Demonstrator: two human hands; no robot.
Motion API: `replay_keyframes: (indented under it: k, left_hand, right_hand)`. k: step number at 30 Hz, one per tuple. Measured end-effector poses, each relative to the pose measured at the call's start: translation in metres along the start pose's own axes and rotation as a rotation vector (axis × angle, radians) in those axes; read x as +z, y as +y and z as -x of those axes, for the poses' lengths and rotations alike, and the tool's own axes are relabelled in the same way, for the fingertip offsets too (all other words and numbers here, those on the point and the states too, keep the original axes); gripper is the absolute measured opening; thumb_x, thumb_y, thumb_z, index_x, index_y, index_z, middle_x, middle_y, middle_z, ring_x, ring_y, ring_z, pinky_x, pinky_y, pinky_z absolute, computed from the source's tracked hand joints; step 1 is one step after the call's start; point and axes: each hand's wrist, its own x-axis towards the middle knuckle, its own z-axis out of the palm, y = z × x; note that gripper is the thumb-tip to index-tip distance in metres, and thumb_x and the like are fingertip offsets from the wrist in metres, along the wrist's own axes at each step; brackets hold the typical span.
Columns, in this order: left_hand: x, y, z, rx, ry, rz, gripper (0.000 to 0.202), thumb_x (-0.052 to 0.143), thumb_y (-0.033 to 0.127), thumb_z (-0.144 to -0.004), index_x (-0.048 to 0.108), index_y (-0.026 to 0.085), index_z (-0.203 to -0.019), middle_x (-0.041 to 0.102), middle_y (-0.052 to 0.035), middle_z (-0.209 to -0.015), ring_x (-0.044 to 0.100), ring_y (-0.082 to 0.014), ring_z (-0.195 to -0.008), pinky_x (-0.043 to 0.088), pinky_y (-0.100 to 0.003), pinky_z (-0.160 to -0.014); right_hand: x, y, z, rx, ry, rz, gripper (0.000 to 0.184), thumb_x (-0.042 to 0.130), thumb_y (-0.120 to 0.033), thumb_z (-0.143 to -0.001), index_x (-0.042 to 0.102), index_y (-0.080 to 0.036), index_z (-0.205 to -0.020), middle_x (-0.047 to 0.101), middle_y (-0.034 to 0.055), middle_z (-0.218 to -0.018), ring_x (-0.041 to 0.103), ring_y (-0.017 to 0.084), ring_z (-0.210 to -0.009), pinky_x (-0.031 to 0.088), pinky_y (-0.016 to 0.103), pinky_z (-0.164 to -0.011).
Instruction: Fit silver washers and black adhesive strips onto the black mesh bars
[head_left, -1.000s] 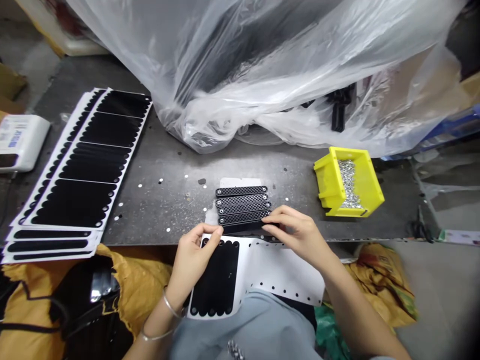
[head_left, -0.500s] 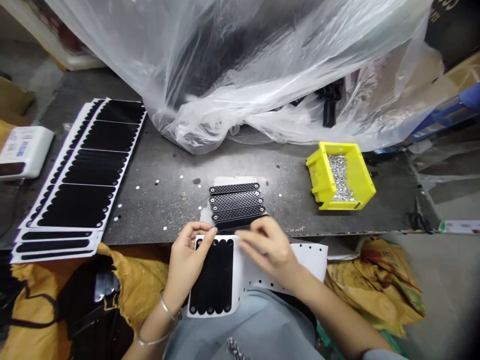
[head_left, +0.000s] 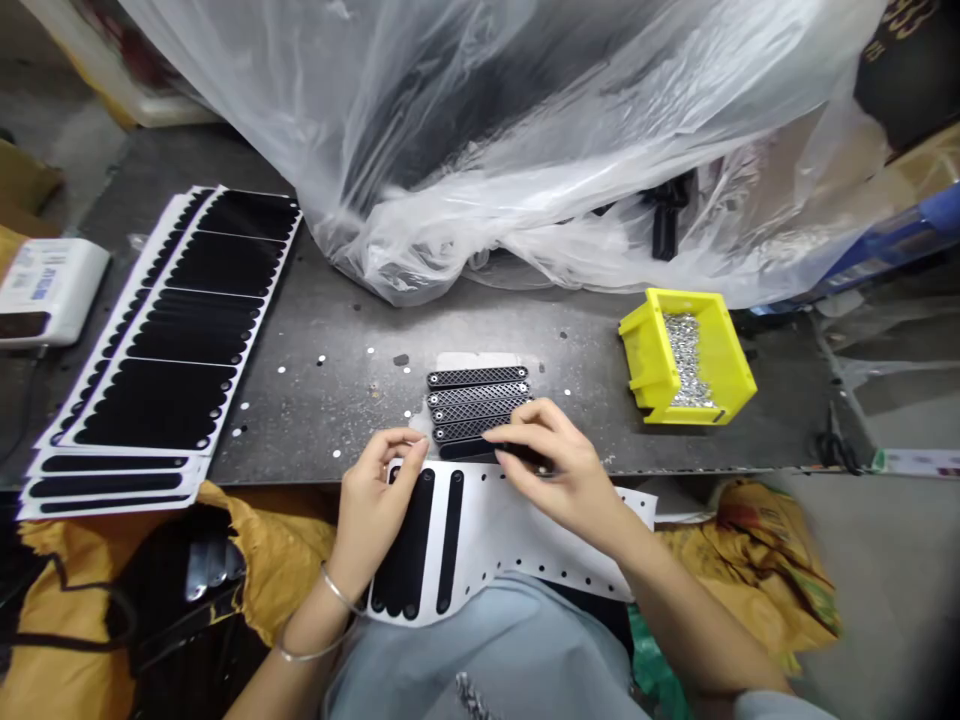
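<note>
My left hand (head_left: 380,497) pinches the top left edge of a white backing sheet (head_left: 525,520) that lies over my lap. On the sheet is a block of black adhesive strips (head_left: 403,550), and a single strip (head_left: 450,540) stands apart to its right across a bare gap. My right hand (head_left: 559,470) has its thumb and fingers closed at a black strip (head_left: 469,450), over the nearest of the bars; the exact contact is partly hidden. Beyond it, several black bars with a cross-hatched face (head_left: 480,405) lie in a row on the bench.
A yellow bin (head_left: 720,360) of small shiny metal parts stands to the right. Stacked sheets of black strips (head_left: 187,340) lie on the left beside a white device (head_left: 56,290). Clear plastic sheeting (head_left: 450,200) covers the back. Scissors (head_left: 836,440) lie near the right edge.
One black strip has left the sheet, opening a gap in the block. My right hand has moved up from the sheet to the nearest bar; my left hand still holds the sheet.
</note>
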Motion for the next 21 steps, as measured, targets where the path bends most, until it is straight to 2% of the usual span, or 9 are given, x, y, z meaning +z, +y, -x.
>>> replay_keyframes:
  k: [3,6,8,17,19,21]
  left_hand:
    - [-0.001,0.003,-0.007,-0.022,-0.046,-0.028,0.024,0.063,0.044,-0.097,0.073,0.023,-0.104,0.077,-0.0019,-0.1,0.07,-0.0183,-0.093,0.052,-0.027,-0.088]
    - [-0.001,0.006,-0.011,-0.065,-0.076,0.004,0.024,0.065,0.044,-0.096,0.076,0.024,-0.102,0.078,-0.0005,-0.096,0.072,-0.0186,-0.091,0.052,-0.027,-0.087]
    - [-0.002,0.008,-0.013,-0.093,-0.085,0.044,0.024,0.066,0.044,-0.095,0.077,0.024,-0.101,0.079,0.0001,-0.093,0.072,-0.0183,-0.088,0.053,-0.027,-0.086]
    - [0.002,0.008,-0.019,-0.102,-0.097,0.045,0.02,0.07,0.04,-0.091,0.076,0.022,-0.09,0.077,-0.0003,-0.088,0.07,-0.0169,-0.08,0.053,-0.025,-0.078]
    - [0.003,0.007,-0.02,-0.122,-0.106,0.062,0.02,0.071,0.04,-0.09,0.074,0.021,-0.087,0.075,0.0,-0.083,0.067,-0.0153,-0.073,0.051,-0.023,-0.069]
    - [0.003,0.006,-0.021,-0.153,-0.118,0.091,0.022,0.071,0.042,-0.09,0.073,0.02,-0.086,0.072,0.0007,-0.076,0.061,-0.0127,-0.063,0.046,-0.021,-0.058]
  right_hand:
    - [0.017,0.016,-0.027,-0.233,-0.061,0.289,0.023,0.056,-0.019,-0.104,0.07,-0.021,-0.121,0.068,0.0092,-0.108,0.064,0.019,-0.094,0.057,0.035,-0.083]
    - [0.03,0.025,-0.039,-0.332,-0.116,0.333,0.015,0.06,-0.023,-0.102,0.074,-0.018,-0.105,0.074,0.0089,-0.103,0.064,0.019,-0.092,0.055,0.036,-0.082]
    - [0.032,0.028,-0.042,-0.328,-0.131,0.305,0.016,0.061,-0.023,-0.102,0.075,-0.018,-0.099,0.075,0.0084,-0.102,0.064,0.019,-0.092,0.055,0.035,-0.083]
    - [0.036,0.026,-0.047,-0.31,-0.147,0.31,0.02,0.058,-0.024,-0.103,0.077,-0.021,-0.098,0.075,0.0077,-0.102,0.061,0.02,-0.092,0.055,0.035,-0.081]
    - [0.029,0.025,-0.046,-0.326,-0.164,0.316,0.02,0.059,-0.025,-0.103,0.078,-0.021,-0.101,0.075,0.0081,-0.104,0.062,0.021,-0.093,0.056,0.036,-0.081]
    - [0.013,0.023,-0.041,-0.272,-0.159,0.32,0.018,0.061,-0.027,-0.102,0.077,-0.02,-0.107,0.074,0.0096,-0.109,0.064,0.022,-0.098,0.056,0.037,-0.085]
